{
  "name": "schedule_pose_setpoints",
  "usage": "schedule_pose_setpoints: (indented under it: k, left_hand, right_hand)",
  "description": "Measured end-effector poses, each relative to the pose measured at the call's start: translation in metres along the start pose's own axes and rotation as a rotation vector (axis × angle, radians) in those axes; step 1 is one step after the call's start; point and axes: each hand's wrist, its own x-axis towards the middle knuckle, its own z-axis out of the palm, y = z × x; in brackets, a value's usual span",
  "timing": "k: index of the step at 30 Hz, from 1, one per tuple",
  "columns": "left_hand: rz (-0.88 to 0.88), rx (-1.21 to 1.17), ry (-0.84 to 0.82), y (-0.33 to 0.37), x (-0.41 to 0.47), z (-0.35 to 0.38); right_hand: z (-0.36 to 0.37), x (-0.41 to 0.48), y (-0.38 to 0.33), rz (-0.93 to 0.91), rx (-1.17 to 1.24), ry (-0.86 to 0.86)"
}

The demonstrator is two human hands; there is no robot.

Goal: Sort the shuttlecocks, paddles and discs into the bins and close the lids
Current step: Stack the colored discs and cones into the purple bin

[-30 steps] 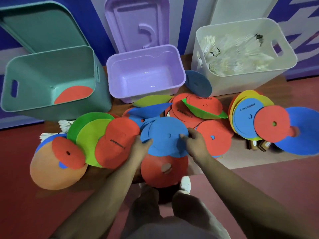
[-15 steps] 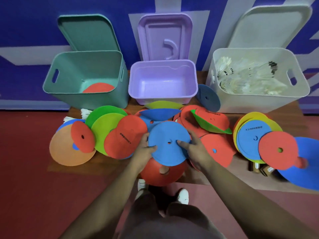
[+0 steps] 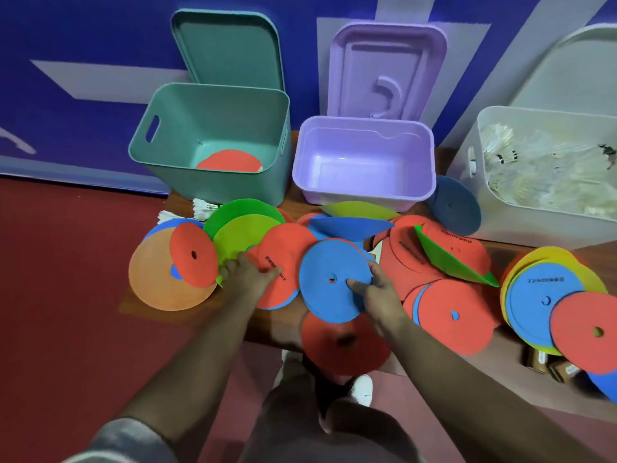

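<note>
Several flat discs in red, blue, green, yellow and orange lie spread over a low wooden board (image 3: pixel 510 253). My right hand (image 3: pixel 374 290) grips a blue disc (image 3: pixel 329 282) at its right edge, thumb on top. My left hand (image 3: pixel 248 275) rests on a red disc (image 3: pixel 283 259) beside the green discs (image 3: pixel 245 228), fingers closing on its edge. The teal bin (image 3: pixel 213 128) holds one red disc (image 3: pixel 230 162). Behind the pile the purple bin (image 3: pixel 364 135) stands with nothing in it. The white bin (image 3: pixel 480 135) holds shuttlecocks (image 3: pixel 541 162). Two loose shuttlecocks (image 3: pixel 200 207) lie in front of the teal bin.
All three lids stand propped against the blue wall: teal lid (image 3: pixel 227 48), purple lid (image 3: pixel 387 68), white lid (image 3: pixel 574 75). Brown paddle handles (image 3: pixel 551 362) peek from under the discs at right. Red floor surrounds the board. My legs and white shoes (image 3: pixel 362 389) are below.
My left hand has left the blue disc and moved left onto the red disc. My right hand still holds the blue disc. The camera view has shifted to the left.
</note>
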Motion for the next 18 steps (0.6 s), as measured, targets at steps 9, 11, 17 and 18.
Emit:
schedule_pose_setpoints:
  k: [9, 11, 17, 18]
  left_hand:
    - [0.084, 0.213, 0.071, 0.003, 0.03, 0.01]
    - [0.11, 0.254, 0.06, 0.005, 0.033, 0.011]
    - [0.159, 0.289, -0.003, 0.007, 0.043, 0.011]
    - [0.162, 0.294, -0.02, 0.007, 0.045, 0.01]
  right_hand:
    - [0.006, 0.021, 0.018, 0.036, -0.006, 0.098]
    - [0.006, 0.023, 0.02, 0.042, 0.011, 0.098]
    - [0.007, 0.026, 0.021, 0.044, 0.056, 0.09]
    - [0.006, 0.026, 0.021, 0.044, 0.06, 0.088]
